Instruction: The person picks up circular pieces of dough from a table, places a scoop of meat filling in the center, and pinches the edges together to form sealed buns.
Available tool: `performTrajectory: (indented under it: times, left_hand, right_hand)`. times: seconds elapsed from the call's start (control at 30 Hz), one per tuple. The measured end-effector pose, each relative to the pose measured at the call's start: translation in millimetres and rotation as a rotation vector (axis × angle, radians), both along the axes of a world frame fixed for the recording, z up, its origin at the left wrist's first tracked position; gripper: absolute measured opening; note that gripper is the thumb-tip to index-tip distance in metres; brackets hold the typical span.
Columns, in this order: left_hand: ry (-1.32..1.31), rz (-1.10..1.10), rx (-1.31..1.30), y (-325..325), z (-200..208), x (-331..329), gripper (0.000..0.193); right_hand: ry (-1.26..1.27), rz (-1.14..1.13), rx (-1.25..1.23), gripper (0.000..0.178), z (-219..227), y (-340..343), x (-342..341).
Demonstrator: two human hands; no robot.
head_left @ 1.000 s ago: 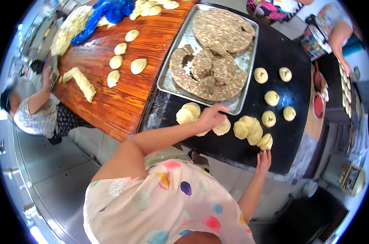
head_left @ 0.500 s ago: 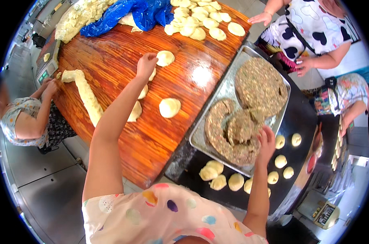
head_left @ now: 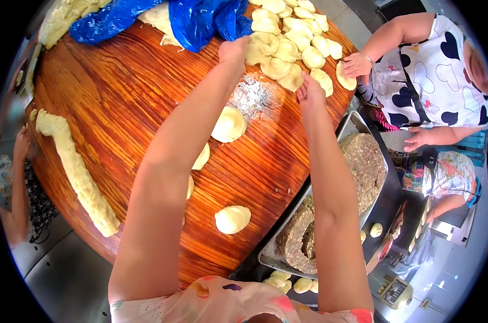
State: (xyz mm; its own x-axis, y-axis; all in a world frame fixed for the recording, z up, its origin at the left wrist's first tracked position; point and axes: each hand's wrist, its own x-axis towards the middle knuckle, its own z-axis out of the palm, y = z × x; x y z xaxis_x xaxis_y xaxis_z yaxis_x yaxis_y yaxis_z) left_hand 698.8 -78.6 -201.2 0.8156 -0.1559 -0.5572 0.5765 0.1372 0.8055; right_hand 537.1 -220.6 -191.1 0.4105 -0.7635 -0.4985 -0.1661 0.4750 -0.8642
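Note:
At the far side of the wooden table, flattened dough rounds [head_left: 287, 51] lie overlapping in a pile. My left hand [head_left: 234, 51] is at the pile's left edge, its fingers closed on a dough round [head_left: 260, 46] and partly hidden. On the pile's near right side, my right hand [head_left: 311, 91] has its fingers bent against the rim of another dough round [head_left: 291, 78]. Below my hands a pale patch of flour [head_left: 254, 98] marks the wood. A dough ball [head_left: 229, 124] sits near my left forearm, and another dough ball [head_left: 233, 219] lies between my arms.
A blue plastic bag [head_left: 209, 24] covers dough beside the pile. A long dough roll [head_left: 77, 167] lies at left. On the right, a metal tray [head_left: 271, 261] holds meat filling [head_left: 362, 161]. A co-worker's hand [head_left: 357, 65] touches a dough round; another person stands at left.
Both my hands have reached forward to the dough pile, the right leaving the filling tray and the left leaving a dough ball. The view has shifted forward. The co-worker's hand now touches a dough round.

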Motion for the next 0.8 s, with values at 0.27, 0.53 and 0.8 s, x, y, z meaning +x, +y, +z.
performTrajectory:
  times: [0.27, 0.53, 0.8]
  left_hand:
    - [-0.067, -0.503, 0.038, 1, 17, 4, 0.052]
    - [-0.038, -0.276, -0.318, -25, 3, 12, 0.052]
    - [0.124, -0.371, -0.563, 18, 24, 28, 0.041]
  right_hand:
    - [0.169, 0.135, 0.123, 0.046, 19, -8, 28]
    - [-0.084, 0.094, -0.015, 0.064, 0, 5, 53]
    - [-0.208, 0.249, 0.093, 0.062, 43, 27, 74]
